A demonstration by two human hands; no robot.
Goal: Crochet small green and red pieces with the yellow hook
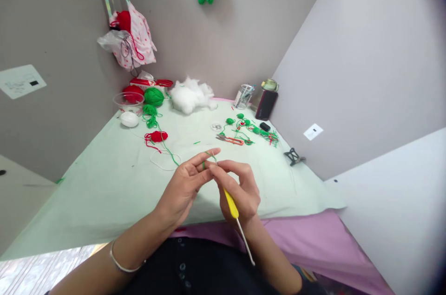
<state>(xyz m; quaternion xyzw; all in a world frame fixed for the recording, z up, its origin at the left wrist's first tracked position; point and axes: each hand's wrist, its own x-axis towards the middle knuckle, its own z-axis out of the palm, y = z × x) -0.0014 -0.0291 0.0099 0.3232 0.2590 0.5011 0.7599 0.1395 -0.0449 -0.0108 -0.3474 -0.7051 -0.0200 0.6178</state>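
Observation:
My right hand (240,188) grips a crochet hook (230,204) by its yellow handle, the bare metal end slanting down toward my forearm. The hook's thin tip reaches up to my left hand (188,181), whose forefinger is stretched out with green yarn (204,164) looped round the fingers. The thumb and fingertips of my left hand pinch together at the hook's tip; any stitches there are too small to make out. From the left hand, a green strand runs back over the table to a loose green skein (150,114).
On the pale green cloth (118,183) lie a red yarn bundle (159,136), a white ball (129,119), white stuffing (191,95), orange-handled snips (232,140) and small green crocheted pieces (256,130). A pen cup (245,96) and a dark phone-like slab (267,104) stand at the back right.

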